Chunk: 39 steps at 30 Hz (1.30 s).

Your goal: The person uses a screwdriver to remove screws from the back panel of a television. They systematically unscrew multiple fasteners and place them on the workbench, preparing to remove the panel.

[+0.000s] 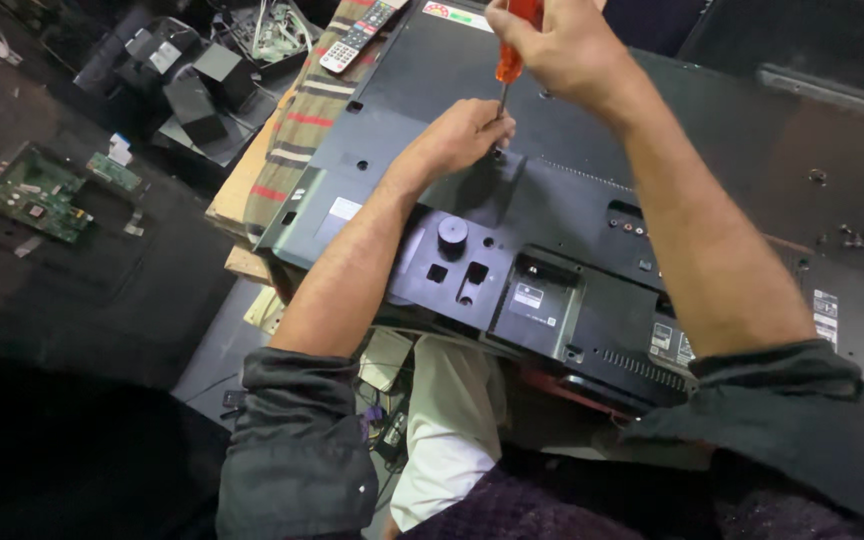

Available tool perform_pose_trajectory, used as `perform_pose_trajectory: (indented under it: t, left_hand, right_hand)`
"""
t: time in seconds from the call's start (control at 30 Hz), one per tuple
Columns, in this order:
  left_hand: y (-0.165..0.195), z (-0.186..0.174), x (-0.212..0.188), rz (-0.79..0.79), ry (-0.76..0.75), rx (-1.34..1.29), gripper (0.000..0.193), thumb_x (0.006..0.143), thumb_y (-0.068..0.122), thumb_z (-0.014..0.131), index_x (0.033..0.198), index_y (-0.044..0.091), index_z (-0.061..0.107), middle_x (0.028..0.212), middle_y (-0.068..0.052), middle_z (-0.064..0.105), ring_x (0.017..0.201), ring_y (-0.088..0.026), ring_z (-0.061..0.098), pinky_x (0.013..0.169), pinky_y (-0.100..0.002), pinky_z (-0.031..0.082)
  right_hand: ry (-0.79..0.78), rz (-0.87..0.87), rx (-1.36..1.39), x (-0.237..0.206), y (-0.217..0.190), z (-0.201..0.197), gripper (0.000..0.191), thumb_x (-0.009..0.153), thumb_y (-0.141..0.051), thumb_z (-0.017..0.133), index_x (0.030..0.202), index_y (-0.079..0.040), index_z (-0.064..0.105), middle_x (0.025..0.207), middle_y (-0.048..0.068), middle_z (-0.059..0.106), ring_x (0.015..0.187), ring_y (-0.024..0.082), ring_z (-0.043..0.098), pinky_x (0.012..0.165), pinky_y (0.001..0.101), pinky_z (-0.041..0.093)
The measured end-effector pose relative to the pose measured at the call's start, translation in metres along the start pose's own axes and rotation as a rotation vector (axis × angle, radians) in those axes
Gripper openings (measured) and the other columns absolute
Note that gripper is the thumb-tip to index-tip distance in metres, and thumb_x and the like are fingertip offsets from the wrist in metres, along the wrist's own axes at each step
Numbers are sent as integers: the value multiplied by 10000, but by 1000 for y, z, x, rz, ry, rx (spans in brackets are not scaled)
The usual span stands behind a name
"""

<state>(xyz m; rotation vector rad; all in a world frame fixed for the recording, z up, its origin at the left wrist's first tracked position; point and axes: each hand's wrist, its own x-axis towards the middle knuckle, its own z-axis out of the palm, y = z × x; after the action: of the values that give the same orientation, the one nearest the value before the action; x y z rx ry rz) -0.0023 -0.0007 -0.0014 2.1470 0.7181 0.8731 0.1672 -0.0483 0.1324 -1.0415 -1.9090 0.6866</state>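
Orange screwdriver (pixel 508 62) in closed right hand (pixel 557 45), left hand (pixel 462 135) pinching its tip.

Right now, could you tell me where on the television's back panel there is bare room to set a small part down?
Bare patches on the back panel: left of the left hand toward the striped cloth, and right of the right hand. Crowded: around the screwdriver and the stand mount.
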Motion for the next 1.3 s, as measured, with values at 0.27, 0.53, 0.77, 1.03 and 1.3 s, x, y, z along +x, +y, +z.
perform_pose_trajectory:
  t: [0.27, 0.53, 0.77, 1.03, 1.3]
  left_hand:
    - [5, 0, -4, 21, -2, 5, 251, 1019, 209, 615, 932, -15, 690, 790, -95, 740, 730, -192, 710, 696, -334, 550]
    - [10, -2, -4, -55, -18, -31, 250, 1018, 211, 609, 941, -14, 687, 796, -81, 736, 742, -181, 700, 700, -329, 542]
    - [11, -1, -4, -44, 0, -51, 293, 1033, 247, 605, 908, -8, 678, 766, -68, 720, 717, -162, 675, 685, -330, 540]
    - [5, -1, -5, -51, -4, -8, 303, 1034, 254, 607, 892, -1, 685, 760, -68, 726, 695, -160, 675, 664, -334, 529]
    - [-5, -4, -7, 50, -11, 36, 260, 1041, 213, 607, 961, -25, 675, 745, -124, 673, 675, -168, 578, 655, -379, 501]
  right_hand:
    - [278, -126, -245, -7, 11, 15, 286, 1046, -195, 816, 978, 29, 651, 804, 122, 669, 689, 188, 632, 641, 335, 515]
    - [-81, 52, 223, -8, 4, -6, 165, 998, -166, 695, 1103, -50, 642, 983, 8, 724, 930, 89, 717, 839, 254, 586]
    - [-8, -23, 61, -11, 22, 13, 217, 1071, -162, 723, 1169, -5, 609, 1014, 38, 681, 934, 115, 655, 851, 287, 550]
    - [31, -85, 38, -14, 25, 12, 158, 1077, -148, 690, 1130, -8, 641, 944, 55, 733, 872, 143, 705, 811, 304, 559]
    - [454, -75, -209, -11, 21, 63, 276, 984, -259, 754, 1083, -31, 633, 816, 158, 749, 745, 313, 759, 644, 394, 543]
